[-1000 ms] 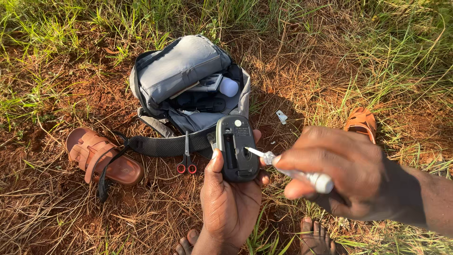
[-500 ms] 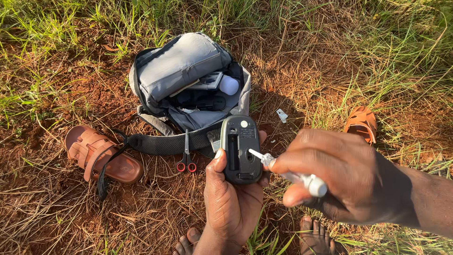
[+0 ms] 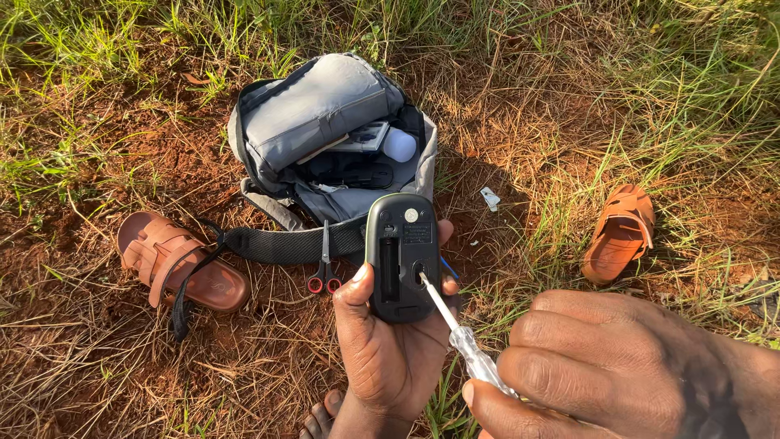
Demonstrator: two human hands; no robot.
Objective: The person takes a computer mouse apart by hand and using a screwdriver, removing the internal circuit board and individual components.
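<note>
Black computer mouse (image 3: 403, 256), underside up, gripped in left hand (image 3: 388, 345); right hand (image 3: 617, 370) clenches screwdriver (image 3: 459, 337), tip seemingly touching its base.

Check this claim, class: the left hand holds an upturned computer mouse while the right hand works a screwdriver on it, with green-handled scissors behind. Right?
Not quite. The head view shows the scissors have red handles, not green. The left hand, upturned mouse, right hand and screwdriver are as stated.

One head-worn camera looks steeply down from close above the left hand (image 3: 386, 358) and right hand (image 3: 617, 374). Beyond the fingertips, red soil with dry grass (image 3: 106, 366) fills the frame's upper part.
</note>
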